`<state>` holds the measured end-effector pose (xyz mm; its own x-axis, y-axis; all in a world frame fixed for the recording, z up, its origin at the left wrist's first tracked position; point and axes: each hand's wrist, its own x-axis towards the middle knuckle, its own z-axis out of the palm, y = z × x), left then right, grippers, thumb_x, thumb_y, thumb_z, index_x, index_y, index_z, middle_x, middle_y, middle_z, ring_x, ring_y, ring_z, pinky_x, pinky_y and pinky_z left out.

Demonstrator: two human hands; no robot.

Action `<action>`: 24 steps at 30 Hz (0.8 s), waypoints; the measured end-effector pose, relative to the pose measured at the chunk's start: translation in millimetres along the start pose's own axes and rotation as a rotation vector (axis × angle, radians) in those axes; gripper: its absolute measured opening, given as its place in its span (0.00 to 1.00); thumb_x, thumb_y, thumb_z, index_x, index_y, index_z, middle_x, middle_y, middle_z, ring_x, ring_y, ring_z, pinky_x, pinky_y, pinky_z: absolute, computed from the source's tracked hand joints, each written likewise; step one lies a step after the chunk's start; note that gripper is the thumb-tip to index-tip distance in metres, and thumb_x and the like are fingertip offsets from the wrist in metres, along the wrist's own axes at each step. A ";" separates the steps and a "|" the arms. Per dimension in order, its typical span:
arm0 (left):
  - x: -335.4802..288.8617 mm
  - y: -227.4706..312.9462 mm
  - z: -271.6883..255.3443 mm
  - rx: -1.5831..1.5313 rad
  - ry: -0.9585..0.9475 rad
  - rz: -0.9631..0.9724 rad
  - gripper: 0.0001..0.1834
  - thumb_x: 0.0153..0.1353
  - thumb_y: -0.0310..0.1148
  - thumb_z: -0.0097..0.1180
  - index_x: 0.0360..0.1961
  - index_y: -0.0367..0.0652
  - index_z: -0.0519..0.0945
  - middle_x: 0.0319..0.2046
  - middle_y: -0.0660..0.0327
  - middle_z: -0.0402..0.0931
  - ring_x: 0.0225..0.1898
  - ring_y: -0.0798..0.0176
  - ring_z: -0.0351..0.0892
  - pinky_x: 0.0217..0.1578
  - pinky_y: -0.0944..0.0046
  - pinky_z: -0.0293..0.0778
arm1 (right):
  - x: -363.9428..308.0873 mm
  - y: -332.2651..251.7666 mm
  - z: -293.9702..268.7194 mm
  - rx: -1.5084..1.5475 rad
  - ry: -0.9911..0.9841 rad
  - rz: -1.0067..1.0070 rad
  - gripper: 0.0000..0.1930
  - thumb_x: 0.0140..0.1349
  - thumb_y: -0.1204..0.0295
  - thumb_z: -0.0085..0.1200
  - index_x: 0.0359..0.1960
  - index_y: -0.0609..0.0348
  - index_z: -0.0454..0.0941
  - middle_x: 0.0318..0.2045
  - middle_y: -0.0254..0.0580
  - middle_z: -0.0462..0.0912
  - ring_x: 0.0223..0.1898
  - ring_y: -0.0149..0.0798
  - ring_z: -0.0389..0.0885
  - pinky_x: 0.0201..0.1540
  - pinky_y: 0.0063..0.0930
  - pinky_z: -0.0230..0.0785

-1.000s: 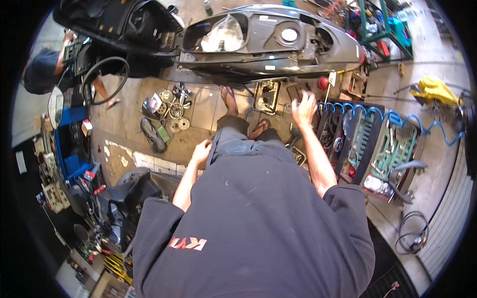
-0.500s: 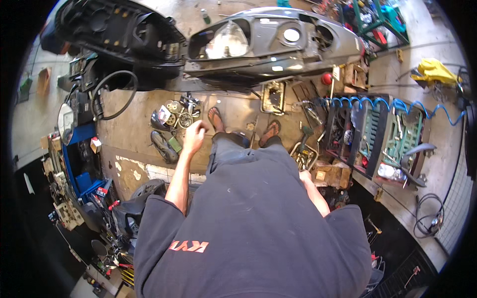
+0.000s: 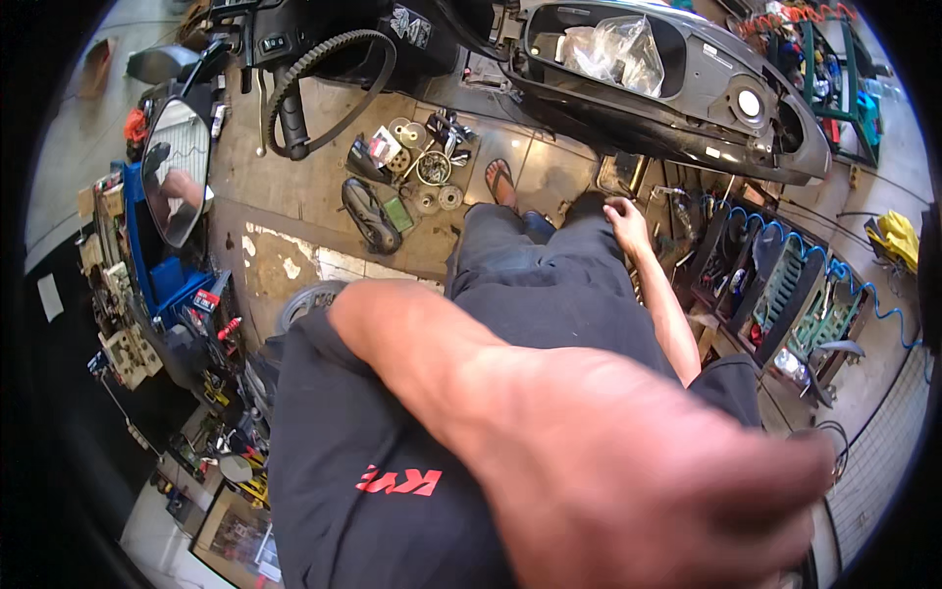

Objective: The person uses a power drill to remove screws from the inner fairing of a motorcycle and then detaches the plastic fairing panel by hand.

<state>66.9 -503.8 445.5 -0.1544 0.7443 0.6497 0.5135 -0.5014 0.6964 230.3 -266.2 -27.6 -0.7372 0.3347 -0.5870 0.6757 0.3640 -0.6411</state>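
Note:
My left hand [image 3: 648, 461] is raised across my chest, very large and close, its fingers bent and smeared by motion. Whatever it may hold does not show. Lower down, my right hand [image 3: 625, 226] hangs beside my right trouser leg, fingers curled in and nothing visible in them. Ahead stands a dark scooter body with an open under-seat compartment [image 3: 677, 69] holding a clear plastic bag [image 3: 616, 54]. A black ribbed drive belt [image 3: 383, 108] hangs in a loop on the handlebar grip [image 3: 292, 123] at the left. Neither hand touches the scooter.
Round metal parts [image 3: 433, 168] and a long dark cover [image 3: 369, 214] lie on the floor left of my feet. A mirror [image 3: 177, 172] juts out at the left. To the right are a tool tray [image 3: 785, 275] and a coiled blue hose [image 3: 760, 218].
My left hand has risen from beside my left leg to close in front of my chest. My right hand has moved forward along the leg. The view has shifted left, bringing the handlebar nearer.

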 end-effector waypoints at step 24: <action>-378.0 -381.5 15.7 0.324 0.727 -1.710 0.06 0.60 0.26 0.49 0.34 0.36 0.78 0.28 0.54 0.79 0.32 0.63 0.77 0.35 0.60 0.72 | 60.9 -127.1 -93.7 -0.095 -0.079 -0.090 0.09 0.62 0.72 0.56 0.38 0.66 0.80 0.37 0.54 0.84 0.41 0.49 0.84 0.45 0.36 0.74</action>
<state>-57.4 -587.0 -70.6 -0.8378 -0.0654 -0.5421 -0.4544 0.6339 0.6258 99.6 -210.6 64.5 -0.7900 0.2290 -0.5687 0.6012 0.4711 -0.6455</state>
